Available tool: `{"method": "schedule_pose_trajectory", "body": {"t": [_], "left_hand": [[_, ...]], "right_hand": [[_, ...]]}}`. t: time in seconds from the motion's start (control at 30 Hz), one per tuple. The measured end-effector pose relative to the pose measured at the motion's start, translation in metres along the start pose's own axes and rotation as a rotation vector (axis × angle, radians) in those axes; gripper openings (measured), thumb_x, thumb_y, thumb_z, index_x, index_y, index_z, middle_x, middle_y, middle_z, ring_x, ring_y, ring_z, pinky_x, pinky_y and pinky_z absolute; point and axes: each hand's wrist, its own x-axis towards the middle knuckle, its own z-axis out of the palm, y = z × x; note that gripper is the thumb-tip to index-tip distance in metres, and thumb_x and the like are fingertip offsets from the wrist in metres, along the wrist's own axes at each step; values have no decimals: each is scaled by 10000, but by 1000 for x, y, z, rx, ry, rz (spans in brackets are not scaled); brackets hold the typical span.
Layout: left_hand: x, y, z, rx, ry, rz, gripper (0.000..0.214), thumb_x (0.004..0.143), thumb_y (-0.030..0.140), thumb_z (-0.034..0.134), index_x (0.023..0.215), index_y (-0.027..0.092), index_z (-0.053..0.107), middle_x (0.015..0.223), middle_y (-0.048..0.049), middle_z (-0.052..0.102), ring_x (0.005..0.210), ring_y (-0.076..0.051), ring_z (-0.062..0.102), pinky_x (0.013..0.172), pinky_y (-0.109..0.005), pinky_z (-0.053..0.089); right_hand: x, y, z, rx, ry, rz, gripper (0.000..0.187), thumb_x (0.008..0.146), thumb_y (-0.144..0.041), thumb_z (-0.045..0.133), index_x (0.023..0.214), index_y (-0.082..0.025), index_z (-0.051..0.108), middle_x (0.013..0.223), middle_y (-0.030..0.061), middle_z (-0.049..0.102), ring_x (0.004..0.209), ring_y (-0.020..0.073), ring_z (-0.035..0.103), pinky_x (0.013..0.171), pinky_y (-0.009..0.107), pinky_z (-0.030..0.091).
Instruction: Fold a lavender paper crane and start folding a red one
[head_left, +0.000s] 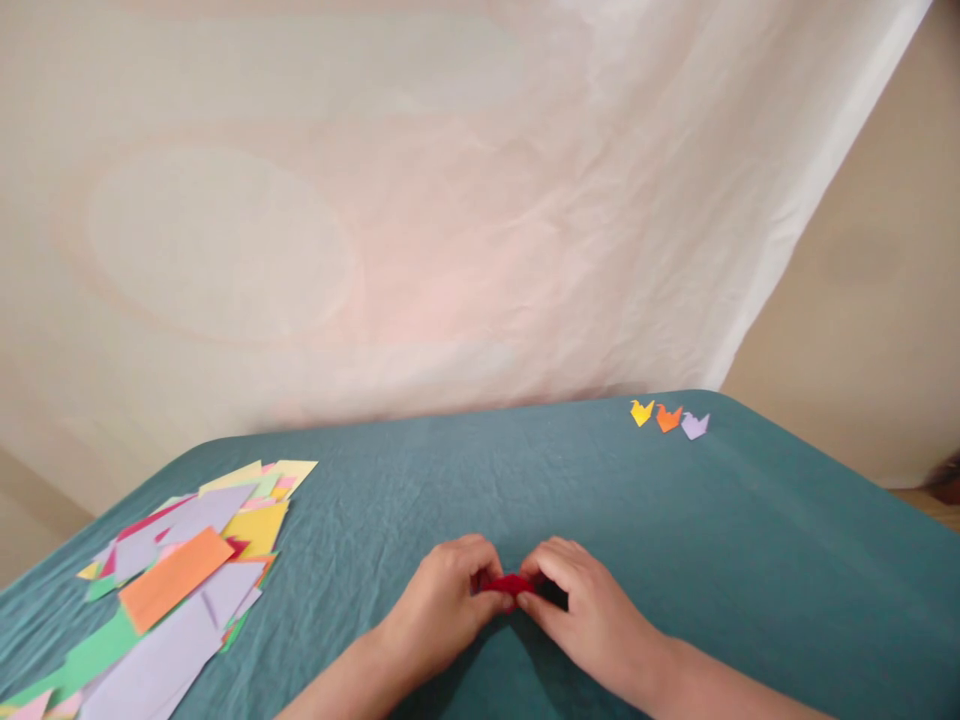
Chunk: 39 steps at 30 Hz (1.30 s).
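A small piece of folded red paper is pinched between both hands, just above the near middle of the table. My left hand grips its left end between thumb and fingers. At the right end, my right hand holds it the same way. The fingertips cover both ends, so its full folded shape is hidden.
Loose coloured paper sheets lie in an overlapping heap on the left. Three folded paper birds, yellow, orange and lilac, sit at the far right. A green-blue cloth covers the table; a pale sheet hangs behind.
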Motion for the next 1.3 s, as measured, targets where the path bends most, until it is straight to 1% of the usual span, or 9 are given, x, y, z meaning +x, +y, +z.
{"method": "schedule_pose_trajectory", "body": {"t": [0.07,0.17,0.37,0.5,0.63,0.9,1.0,1.13,1.3], "left_hand": [[-1,1,1,54,71,82,70,795,143,541,736,179,545,750,3,560,729,-135,514,648,-239,356],[-2,2,3,226,145,233,129,841,91,463,790,180,542,802,-25,563,786,-161,499,707,-276,361],[-2,-1,3,468,163,393,209,905,117,371,747,179,492,788,-30,525,725,-168,448,664,-308,341],[-3,2,3,532,94,378,144,888,123,408,792,184,495,830,-31,531,762,-184,460,681,-324,344],[-6,10,1,518,-5,355,87,870,136,439,838,187,502,852,-31,551,805,-193,489,734,-333,362],[-13,17,-3,530,-85,346,124,910,207,420,849,192,526,853,-31,584,814,-185,533,764,-325,387],[-16,13,6,545,-66,301,174,919,161,382,839,188,534,825,-38,587,794,-186,541,736,-325,401],[-19,9,18,496,-33,300,146,890,130,410,862,183,543,872,-53,591,831,-203,543,760,-351,425],[-23,8,20,350,8,266,131,866,120,443,892,192,549,920,-50,601,855,-206,557,779,-355,452]], "right_hand": [[0,2,-1,-40,26,-54,46,823,-166,623,790,-185,596,753,-4,606,749,154,540,686,285,384],[1,5,-2,-123,83,-137,112,851,-155,583,741,-177,590,744,10,595,757,158,530,706,296,379],[0,7,-3,-207,108,-276,136,882,-115,512,777,-173,575,824,21,581,785,164,494,719,314,354],[0,9,-1,-328,61,-312,183,886,-97,478,724,-169,527,785,21,556,759,172,469,692,325,335],[-1,10,-1,-404,-40,-319,161,873,-90,496,737,-173,523,788,18,555,769,176,464,693,323,335],[-3,3,-19,-397,-265,-350,83,894,-207,543,821,-177,567,856,9,587,847,172,493,756,310,364],[-1,2,-21,-362,-259,-349,75,895,-201,544,831,-175,574,860,9,590,848,166,493,754,302,366],[-1,5,-17,-298,-232,-311,129,899,-170,528,775,-164,566,794,8,575,776,148,481,695,282,356],[-2,9,-13,-231,-222,-241,165,904,-212,532,750,-158,555,761,8,560,737,139,475,663,272,344]]}}
